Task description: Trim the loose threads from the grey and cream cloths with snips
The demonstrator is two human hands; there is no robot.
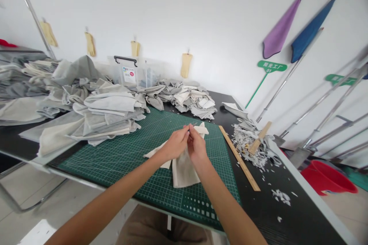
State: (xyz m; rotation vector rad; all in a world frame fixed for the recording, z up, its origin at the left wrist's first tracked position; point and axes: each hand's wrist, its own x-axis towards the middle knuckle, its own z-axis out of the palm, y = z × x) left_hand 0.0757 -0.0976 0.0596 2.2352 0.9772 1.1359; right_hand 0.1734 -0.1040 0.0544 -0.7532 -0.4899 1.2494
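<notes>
Over the green cutting mat (115,168), both hands meet with their fingertips close together. My left hand (176,145) is closed in a pinch, around a small dark thing too small to name. My right hand (197,146) is closed on a beige fabric piece (185,172), which hangs below it onto the mat. More pale cloth shows to the left of and behind the fingers. Past the fingertips a thin dark tip may show, but I cannot make out what it is.
Stacks of grey and beige fabric (112,107) fill the left, with another pile (192,99) behind the mat. A wooden ruler (240,160) lies along the mat's right edge. Beyond it are shredded scraps (247,145) and a wooden strip (260,138). A red bucket (327,178) stands right.
</notes>
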